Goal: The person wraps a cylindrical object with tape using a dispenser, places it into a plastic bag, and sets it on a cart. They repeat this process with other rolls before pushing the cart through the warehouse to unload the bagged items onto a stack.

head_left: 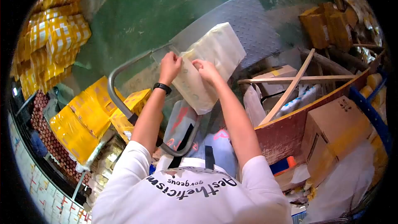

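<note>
A large package wrapped in whitish, cloudy plastic (219, 49) lies tilted in front of me, over the metal plate. My left hand (170, 67) is at its left edge, fingers curled in a pinch, with a black band on the wrist. Close by on the right, my right hand (205, 69) rests over the package's near part, its thumb and fingers drawn together. What exactly each hand pinches is too small to make out. A bent metal tube handle (114, 87) curves round to the left of my left forearm.
Yellow-taped boxes (83, 116) stand at left, with another wrapped stack (58, 37) behind. A diamond-pattern metal plate (253, 20) lies on the green floor (141, 16). At right are crossed wooden slats (290, 91), a reddish bin wall (286, 137) and a cardboard box (336, 124).
</note>
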`<state>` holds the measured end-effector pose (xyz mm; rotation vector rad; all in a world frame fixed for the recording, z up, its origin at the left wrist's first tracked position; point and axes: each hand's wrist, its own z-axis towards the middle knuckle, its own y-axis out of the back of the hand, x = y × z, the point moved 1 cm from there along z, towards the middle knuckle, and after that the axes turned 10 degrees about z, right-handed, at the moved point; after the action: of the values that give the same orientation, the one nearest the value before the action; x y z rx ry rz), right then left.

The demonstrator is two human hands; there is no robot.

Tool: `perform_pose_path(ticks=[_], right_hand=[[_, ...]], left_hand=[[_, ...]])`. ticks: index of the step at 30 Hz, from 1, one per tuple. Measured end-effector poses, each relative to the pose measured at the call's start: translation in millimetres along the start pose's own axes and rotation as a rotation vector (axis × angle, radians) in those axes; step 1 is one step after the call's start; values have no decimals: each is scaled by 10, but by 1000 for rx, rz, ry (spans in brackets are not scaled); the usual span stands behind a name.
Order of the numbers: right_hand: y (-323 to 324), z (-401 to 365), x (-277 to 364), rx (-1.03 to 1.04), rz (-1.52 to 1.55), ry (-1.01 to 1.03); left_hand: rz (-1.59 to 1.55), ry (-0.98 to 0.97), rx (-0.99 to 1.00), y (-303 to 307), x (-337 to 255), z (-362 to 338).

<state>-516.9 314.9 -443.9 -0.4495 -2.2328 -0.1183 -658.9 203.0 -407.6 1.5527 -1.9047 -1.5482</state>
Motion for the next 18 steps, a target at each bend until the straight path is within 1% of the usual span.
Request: perform_pose_path(ticks=[2,4,7,10,13,16,18], right_hand=[[40,78,16,57,-169,-35],[53,105,43,91,-328,-77],[86,95,32,157,-292,-123],[46,85,-59,138,-268,-133],[2,123,-25,151,-436,-91],[74,117,-49,224,-683,-18],[210,-66,112,224,-709,-3]], left_hand=[[130,-77,-5,152,-77,-98],[167,-103,26,256,-91,-202],[127,-92,62,265,35,-222],[126,-80,93,320,75,-242],[142,-86,96,355,36,-250],[207,-113,107,403,-19,-299],[269,-143,102,394,-65,-311]])
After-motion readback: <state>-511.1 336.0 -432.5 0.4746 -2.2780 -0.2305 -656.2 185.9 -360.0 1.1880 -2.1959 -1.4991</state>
